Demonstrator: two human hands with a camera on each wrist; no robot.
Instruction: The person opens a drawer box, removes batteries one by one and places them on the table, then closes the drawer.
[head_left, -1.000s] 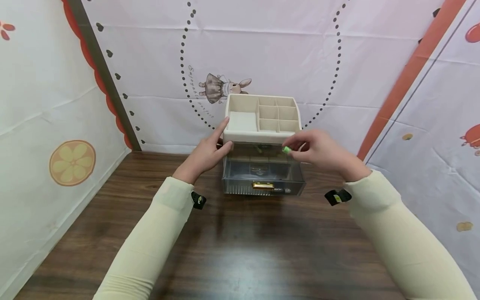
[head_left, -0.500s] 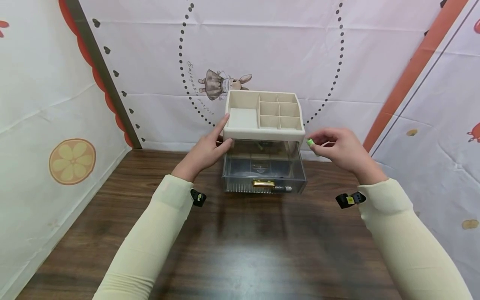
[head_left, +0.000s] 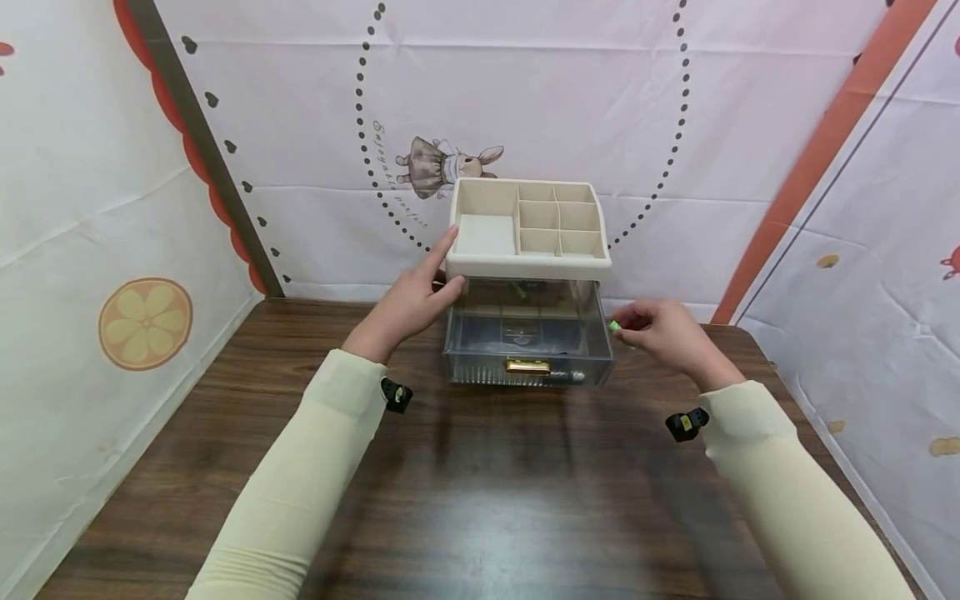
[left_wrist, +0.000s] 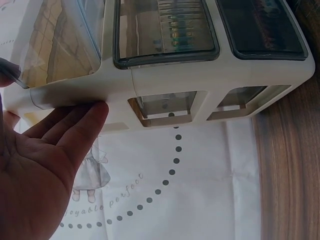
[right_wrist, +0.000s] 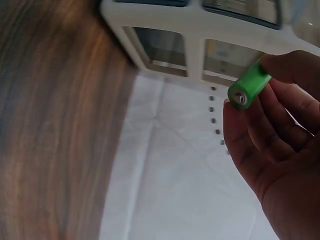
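Note:
A cream desktop organizer with a divided top tray stands against the back cloth. Its clear front drawer, with a gold handle, juts out toward me. My left hand rests on the organizer's left front corner, index finger along the top rim and thumb at the front. In the left wrist view its fairly straight fingers touch the side frame. Just right of the drawer, my right hand pinches a small green battery between thumb and fingers. One metal end faces the wrist camera.
The organizer stands on a dark wooden table. Printed cloth walls rise at the back and both sides. Dark and small items inside the tinted drawers are hard to make out.
My right hand, with the battery, has moved from over the drawer to the organizer's right side, then lower beside the drawer. The left hand has stayed at the corner.

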